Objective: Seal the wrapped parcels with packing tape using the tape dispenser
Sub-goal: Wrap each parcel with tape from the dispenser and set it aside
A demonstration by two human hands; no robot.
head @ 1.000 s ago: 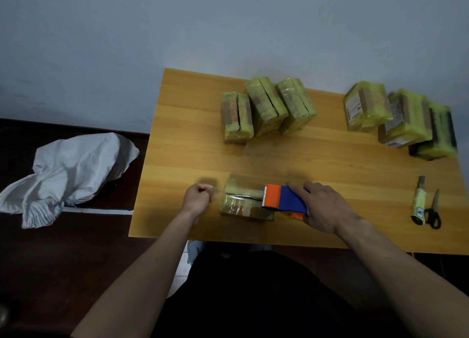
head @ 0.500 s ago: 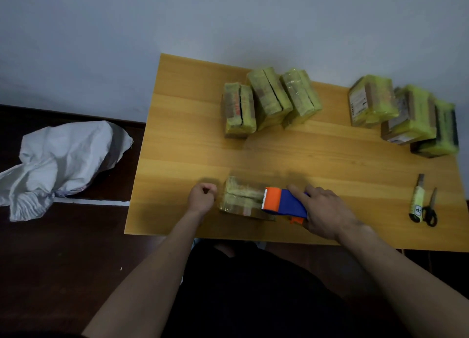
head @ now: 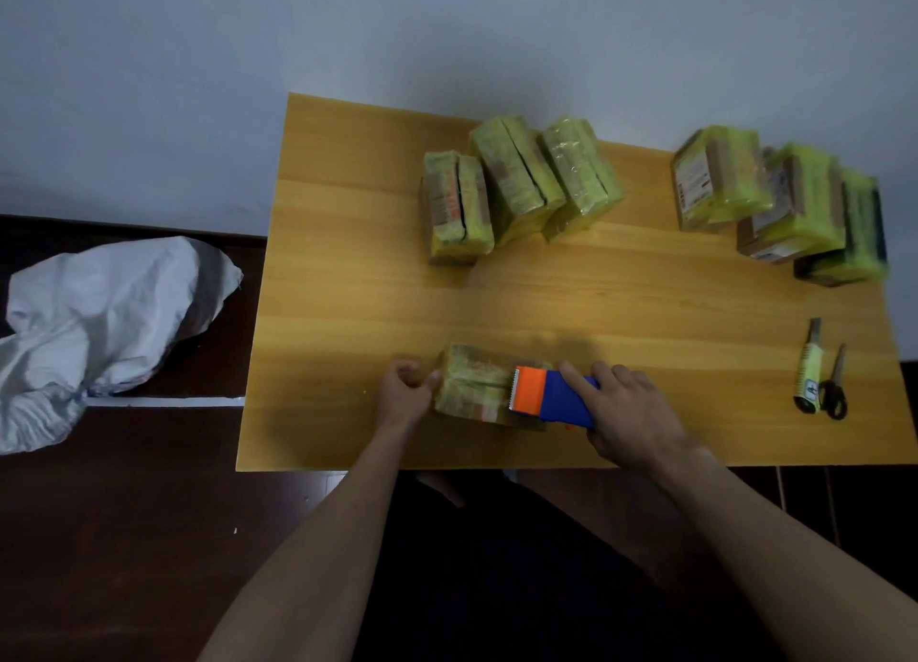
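Dim, soft light — warped edges

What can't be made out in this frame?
Head view only:
- Tape roll: hidden under the right hand and the tape dispenser.
- Clear tape on the parcel: too faint to trace.
- Left hand: whether it pinches tape is unclear.
- Labels on the far parcels: too small and blurred.

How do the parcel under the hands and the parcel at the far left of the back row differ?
The near parcel lies flat near the table's front edge; the back parcel stands on edge. The left hand touches the near one, with the tape dispenser on it; the back one is untouched. Both are yellowish.
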